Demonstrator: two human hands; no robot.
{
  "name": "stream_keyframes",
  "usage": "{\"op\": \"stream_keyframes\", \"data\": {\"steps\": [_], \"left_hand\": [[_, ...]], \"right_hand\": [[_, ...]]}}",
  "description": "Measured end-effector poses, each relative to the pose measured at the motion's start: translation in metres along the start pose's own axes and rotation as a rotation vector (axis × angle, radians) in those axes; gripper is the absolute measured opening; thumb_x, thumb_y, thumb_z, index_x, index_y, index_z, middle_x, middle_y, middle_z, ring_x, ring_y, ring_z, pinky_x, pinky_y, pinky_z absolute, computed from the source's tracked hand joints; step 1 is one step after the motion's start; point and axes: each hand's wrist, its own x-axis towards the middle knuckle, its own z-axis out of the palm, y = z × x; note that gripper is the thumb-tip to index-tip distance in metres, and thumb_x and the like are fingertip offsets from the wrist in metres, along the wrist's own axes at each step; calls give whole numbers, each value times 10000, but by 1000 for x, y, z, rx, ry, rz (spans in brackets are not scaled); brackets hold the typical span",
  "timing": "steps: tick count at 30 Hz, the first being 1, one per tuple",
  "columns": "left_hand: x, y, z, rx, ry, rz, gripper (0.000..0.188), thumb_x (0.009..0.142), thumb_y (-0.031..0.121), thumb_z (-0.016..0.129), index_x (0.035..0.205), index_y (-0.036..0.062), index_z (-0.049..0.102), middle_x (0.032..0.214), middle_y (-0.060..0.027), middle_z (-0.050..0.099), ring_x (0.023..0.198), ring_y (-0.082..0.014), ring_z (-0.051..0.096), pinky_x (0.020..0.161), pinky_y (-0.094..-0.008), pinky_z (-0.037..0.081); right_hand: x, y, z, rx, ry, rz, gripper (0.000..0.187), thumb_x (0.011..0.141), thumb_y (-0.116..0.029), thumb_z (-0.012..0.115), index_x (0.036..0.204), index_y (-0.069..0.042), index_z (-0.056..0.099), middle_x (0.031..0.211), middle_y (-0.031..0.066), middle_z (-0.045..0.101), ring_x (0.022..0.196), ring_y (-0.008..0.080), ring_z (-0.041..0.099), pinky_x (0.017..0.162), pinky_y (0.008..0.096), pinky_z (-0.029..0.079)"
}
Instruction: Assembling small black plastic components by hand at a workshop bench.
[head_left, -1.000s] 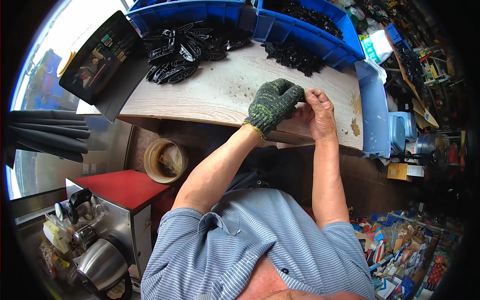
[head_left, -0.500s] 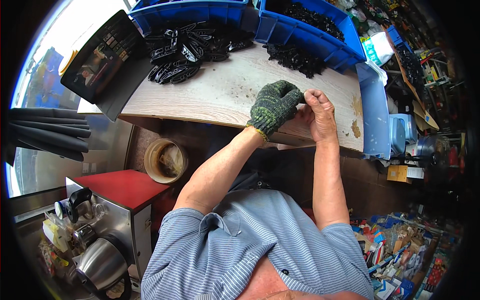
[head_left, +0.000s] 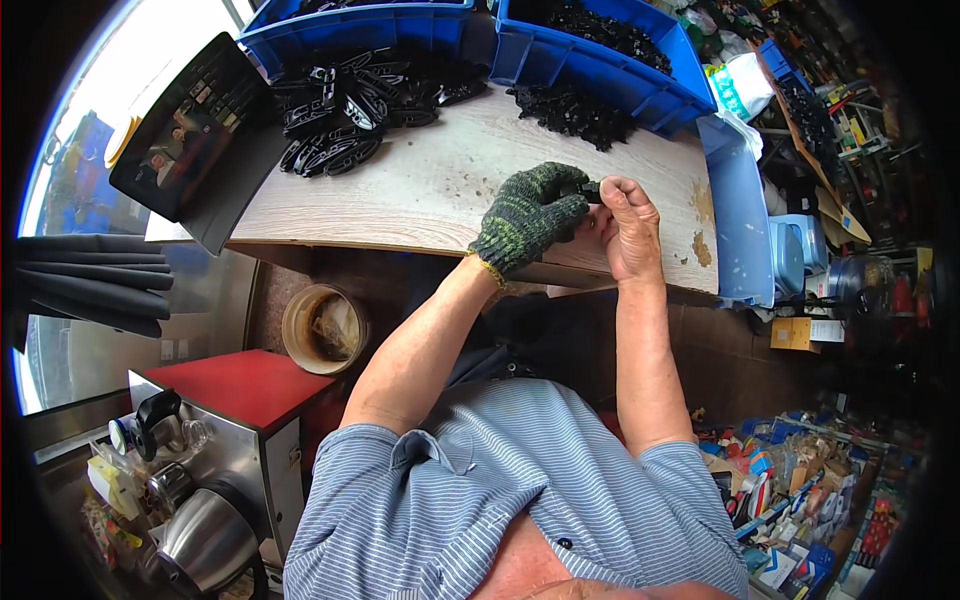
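My left hand, in a dark green knitted glove, is closed over the front part of the table. A small black part sticks out between its thumb and fingers. Close against it is my bare right hand, its thumb and fingers bent together at the other end of that part. Fingers hide most of the part, so its exact kind does not show. Beyond the hands, a heap of small black pieces lies in front of a blue crate. Glossy black oval pieces are piled farther left.
Two blue crates stand along the table's back edge. A propped tablet is at the left, and a pale blue bin adjoins the right end. Below are a bucket and a red-topped cabinet with a steel kettle.
The gloved fingers have parted slightly from the right thumb, and the small black part now shows between the hands. The whole view has shifted a little.
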Motion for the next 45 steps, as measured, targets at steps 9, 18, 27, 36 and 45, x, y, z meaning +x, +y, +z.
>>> {"op": "stream_keyframes", "data": {"steps": [9, 18, 27, 36, 45], "left_hand": [[4, -1, -1, 22, -15, -19, 275, 929, 131, 678, 1167, -4, 655, 925, -59, 701, 744, -117, 650, 633, -265, 545], [4, -4, 1, 60, 2, 3, 293, 942, 180, 684, 1165, -7, 652, 912, -66, 697, 704, -118, 642, 609, -264, 535], [8, 0, 9, 53, 155, -44, 315, 926, 280, 672, 979, -28, 707, 820, -121, 714, 647, -166, 695, 589, -296, 552], [7, -1, 9, 20, 192, -57, 297, 903, 248, 734, 1025, -18, 683, 806, -78, 686, 627, -135, 632, 555, -273, 504], [2, 3, 9, -39, 274, -51, 269, 903, 224, 724, 1019, -16, 687, 783, -72, 686, 633, -129, 620, 584, -275, 506]], "right_hand": [[-1, 0, 5, 6, 66, 5, 139, 883, -182, 789, 978, -107, 721, 740, -36, 621, 558, 74, 536, 549, 257, 518], [-2, -3, 6, -27, 19, 44, 141, 892, -191, 777, 984, -103, 717, 763, -14, 649, 597, 97, 604, 534, 258, 534], [-1, -3, 0, -56, -26, 64, 140, 917, -193, 747, 1008, -104, 689, 830, 11, 689, 658, 131, 675, 548, 276, 557], [-2, -12, 12, -109, -2, 68, 197, 906, -251, 752, 971, -91, 657, 756, 7, 639, 575, 121, 622, 520, 266, 515], [2, -21, 19, -282, 8, 196, 298, 879, -361, 740, 795, -111, 601, 542, 1, 487, 448, 102, 458, 477, 263, 455]]}}
